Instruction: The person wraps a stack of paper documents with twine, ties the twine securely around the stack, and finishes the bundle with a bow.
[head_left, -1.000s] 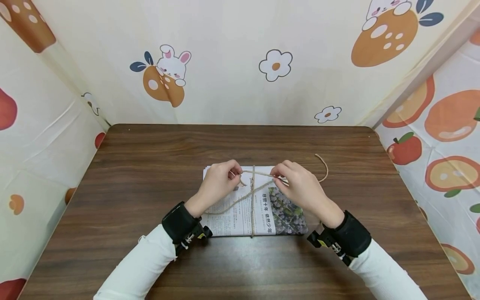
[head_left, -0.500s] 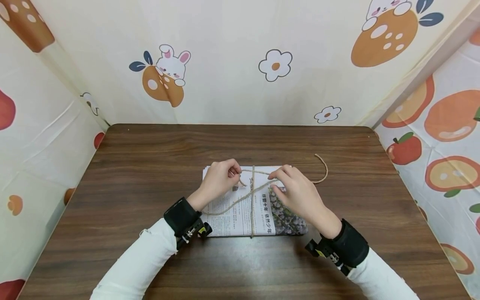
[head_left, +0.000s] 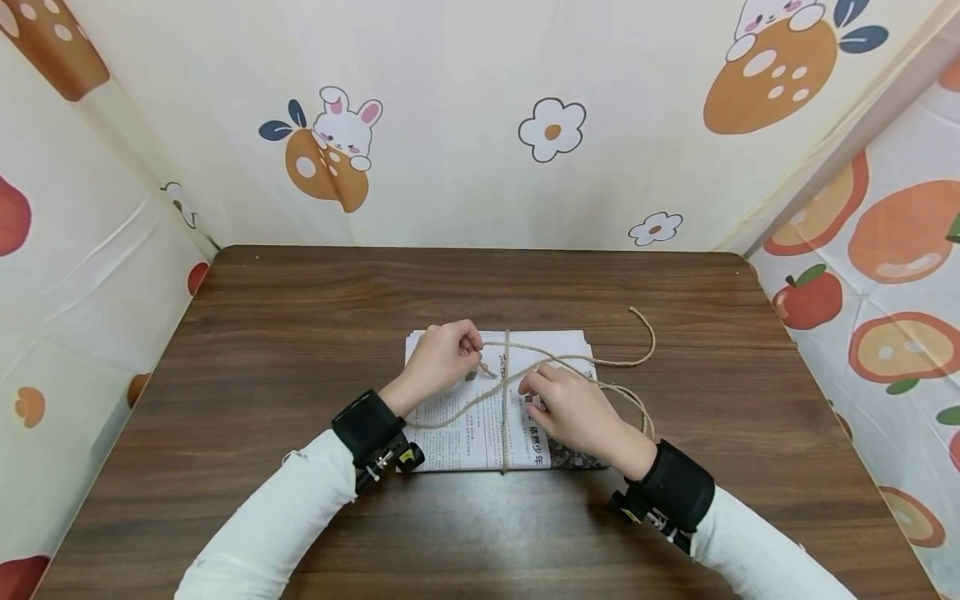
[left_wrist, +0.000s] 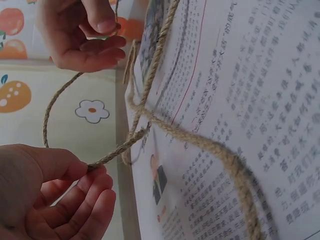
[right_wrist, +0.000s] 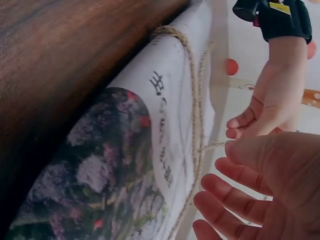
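A stack of folded newspaper [head_left: 457,450] lies on the table, printed with text and a flower photo. Jute twine [head_left: 506,433] runs down its middle, and another length crosses it slantwise. My left hand [head_left: 442,360], over the stack's upper left corner, pinches the twine between thumb and index finger; a short twine end [left_wrist: 120,151] sticks out past the fingertips in the left wrist view. Over the right half of the stack, my right hand [head_left: 576,410] has loosely bent fingers with nothing between them, as the right wrist view shows. It covers most of the photo.
Loose twine [head_left: 643,350] curls beyond the stack's right side, and another strand loops down beside the right wrist. The wooden table [head_left: 315,292] meets a patterned cloth wall [head_left: 450,167] behind, with more printed cloth on both sides.
My right hand has let go of the twine and moved down over the flower photo. The strand it held now lies across the stack's right side. My left hand has hardly moved.
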